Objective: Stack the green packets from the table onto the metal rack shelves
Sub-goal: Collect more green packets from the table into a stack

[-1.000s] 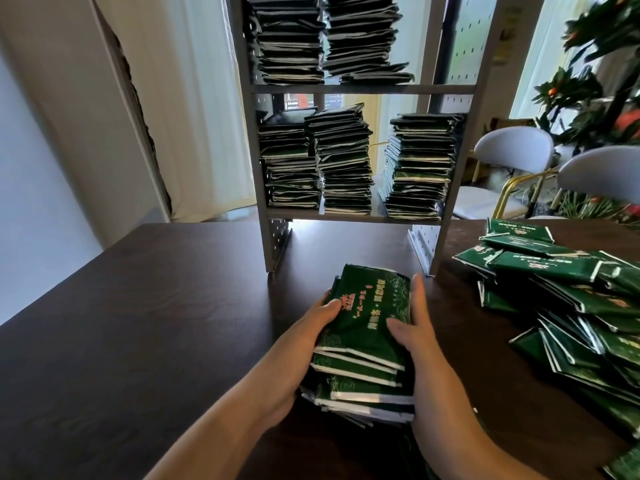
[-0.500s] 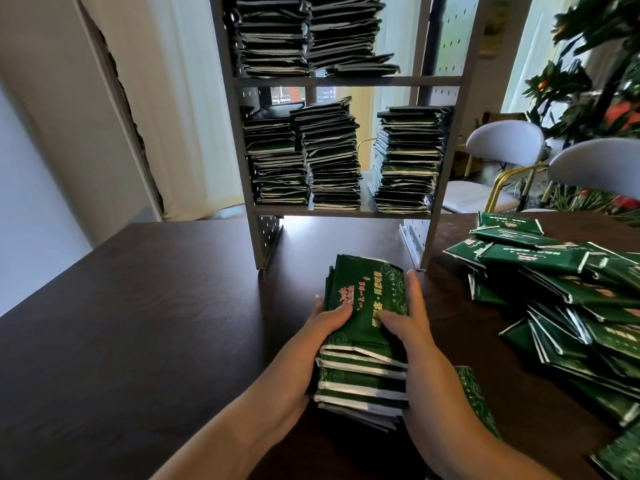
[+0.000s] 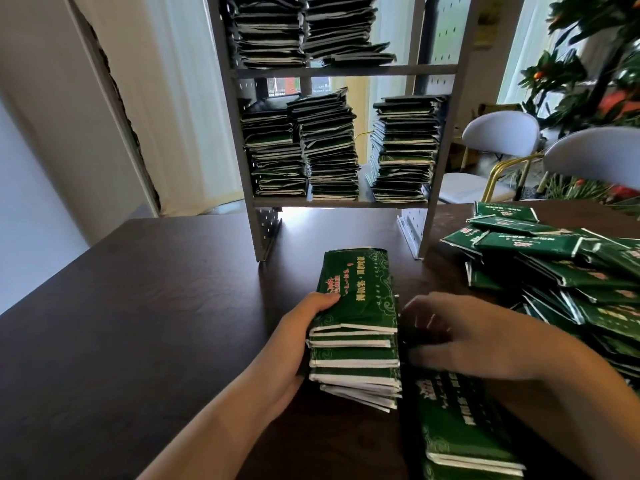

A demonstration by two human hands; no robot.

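Observation:
A stack of green packets (image 3: 356, 306) stands on the dark table (image 3: 138, 306) in front of the grey metal rack (image 3: 346, 71). My left hand (image 3: 298, 337) grips the stack's left side, thumb on the top packet. My right hand (image 3: 460, 337) is blurred, just right of the stack, fingers loosely curled and apart from it, holding nothing I can see. More green packets (image 3: 460, 434) lie under my right wrist. A loose pile of packets (image 3: 561, 268) covers the table's right side. Both rack shelves hold tall packet stacks (image 3: 332, 147).
Two white chairs (image 3: 498, 136) with gold legs stand behind the table at right, beside a leafy plant with orange fruit (image 3: 568, 77). The table space under the rack's lower shelf (image 3: 339, 202) shows only bare surface. A white curtain hangs at back left.
My right hand has come off the stack's right side and moved right. My left hand keeps its grip. The view has shifted closer to the rack.

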